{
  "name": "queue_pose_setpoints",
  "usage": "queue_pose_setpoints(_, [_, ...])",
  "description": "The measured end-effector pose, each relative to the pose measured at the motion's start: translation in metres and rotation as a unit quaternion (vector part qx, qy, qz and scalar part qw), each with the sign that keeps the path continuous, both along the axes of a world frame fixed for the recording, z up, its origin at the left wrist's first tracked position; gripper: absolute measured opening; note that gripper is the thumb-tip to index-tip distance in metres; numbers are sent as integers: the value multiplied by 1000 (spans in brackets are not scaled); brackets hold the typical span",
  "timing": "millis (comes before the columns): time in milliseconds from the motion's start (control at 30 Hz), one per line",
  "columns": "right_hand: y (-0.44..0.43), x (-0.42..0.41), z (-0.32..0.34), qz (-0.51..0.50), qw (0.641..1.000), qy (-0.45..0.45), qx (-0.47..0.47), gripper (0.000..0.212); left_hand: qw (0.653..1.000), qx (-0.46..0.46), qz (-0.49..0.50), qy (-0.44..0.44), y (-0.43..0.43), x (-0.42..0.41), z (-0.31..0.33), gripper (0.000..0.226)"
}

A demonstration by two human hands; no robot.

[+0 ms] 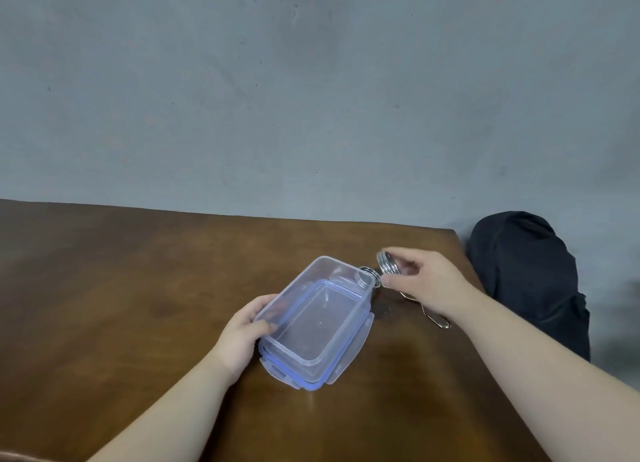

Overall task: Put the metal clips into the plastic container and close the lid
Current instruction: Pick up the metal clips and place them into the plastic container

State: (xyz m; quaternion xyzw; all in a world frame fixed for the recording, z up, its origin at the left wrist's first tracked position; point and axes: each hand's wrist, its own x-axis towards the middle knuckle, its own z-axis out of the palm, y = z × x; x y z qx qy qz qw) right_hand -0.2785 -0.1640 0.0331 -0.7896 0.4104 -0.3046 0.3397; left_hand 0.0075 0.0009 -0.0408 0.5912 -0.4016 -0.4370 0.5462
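Observation:
A clear plastic container [313, 309] sits open on the brown table, resting on its blue-rimmed lid [313, 383], which lies underneath it. My left hand [242, 337] grips the container's near left wall. My right hand [420, 281] pinches a stack of round metal clips [387, 262] just beyond the container's far right corner. More metal clips [367, 277] lie against that corner, partly seen through the plastic. Another metal clip [434, 317] lies on the table under my right wrist, partly hidden.
The wooden table [138, 288] ends at a right edge close to my right hand. A dark cloth-covered object [530, 278] stands beyond that edge. A grey wall rises behind the table.

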Motion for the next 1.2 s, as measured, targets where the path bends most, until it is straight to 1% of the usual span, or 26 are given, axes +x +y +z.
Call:
queue_pose_setpoints(33, [4, 3, 13, 28, 1000, 4, -10, 42, 1000, 0, -14, 3, -4, 2, -1, 56])
queue_pose_setpoints(67, [9, 7, 24, 59, 997, 28, -30, 42, 1000, 1, -30, 6, -10, 4, -1, 59])
queue_pose_setpoints(167, [27, 27, 49, 150, 972, 154, -99, 43, 998, 3, -59, 12, -24, 0, -1, 63])
queue_pose_setpoints(233, [36, 46, 58, 206, 938, 240, -140, 41, 999, -8, -46, 17, -32, -4, -4, 63])
queue_pose_setpoints(300, [40, 66, 59, 250, 901, 319, -159, 37, 999, -28, -23, 21, -37, -5, -10, 62])
queue_pose_setpoints(400, [40, 93, 46, 299, 838, 424, -170, 30, 997, -56, 17, 40, -39, -1, -18, 51])
queue_pose_setpoints(467, [41, 105, 35, 319, 804, 471, -174, 27, 996, -67, 36, 52, -37, -2, -20, 43])
queue_pose_setpoints(533, [42, 115, 26, 334, 788, 489, -167, 26, 996, -69, 44, 41, -32, -4, -20, 37])
queue_pose_setpoints(633, [45, 126, 13, 359, 777, 498, -142, 25, 996, -70, 48, 16, -26, -7, -23, 32])
queue_pose_setpoints(700, [47, 132, 3, 365, 775, 499, -135, 35, 996, -73, 44, 0, -24, -7, -25, 28])
queue_pose_setpoints(733, [48, 133, -2, 367, 779, 492, -132, 41, 997, -73, 39, -11, -24, -7, -26, 27])
queue_pose_setpoints(833, [46, 136, -10, 367, 799, 456, -136, 42, 997, -70, 32, -32, -26, -7, -29, 27])
queue_pose_setpoints(900, [43, 134, -7, 362, 819, 425, -131, 49, 996, -72, 36, -33, -29, -6, -29, 30])
queue_pose_setpoints(967, [41, 128, -1, 355, 832, 411, -110, 51, 997, -71, 36, -25, -31, -5, -29, 30])
queue_pose_setpoints(1033, [40, 123, 0, 360, 825, 427, -91, 54, 997, -68, 31, -11, -35, -5, -28, 28])
queue_pose_setpoints(1100, [40, 120, -2, 364, 827, 425, -63, 55, 997, -71, 22, 18, -38, -4, -28, 29])
queue_pose_setpoints(1200, [38, 123, -7, 361, 834, 414, -53, 44, 995, -81, 15, 63, -46, 1, -26, 31])
